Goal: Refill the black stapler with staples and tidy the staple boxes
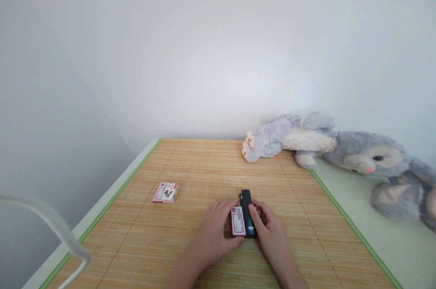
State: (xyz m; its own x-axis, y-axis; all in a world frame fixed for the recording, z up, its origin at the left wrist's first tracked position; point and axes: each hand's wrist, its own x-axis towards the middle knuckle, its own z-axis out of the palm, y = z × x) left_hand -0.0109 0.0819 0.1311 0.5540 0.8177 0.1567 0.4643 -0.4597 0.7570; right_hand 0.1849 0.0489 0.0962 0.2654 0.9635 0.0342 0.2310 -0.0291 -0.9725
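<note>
A black stapler [248, 211] lies lengthwise on the bamboo mat, its far end pointing toward the wall. Against its left side is a small white box with red edges [238, 221], likely of staples. My left hand [218, 227] curves around that box, fingers at its far end and thumb at its near corner. On the stapler's right side, my right hand [270, 232] grips it, with the thumb on top and the fingers partly hidden. A second small box [165, 192], white and red with a staple picture on it, rests farther left, apart from both hands.
A grey plush rabbit [366, 150] lies on its side across the mat's far right corner and the pale table. The green-edged bamboo mat [200, 166] covers most of the table. At the lower left, a white curved cable or stand [51, 221] crosses the view.
</note>
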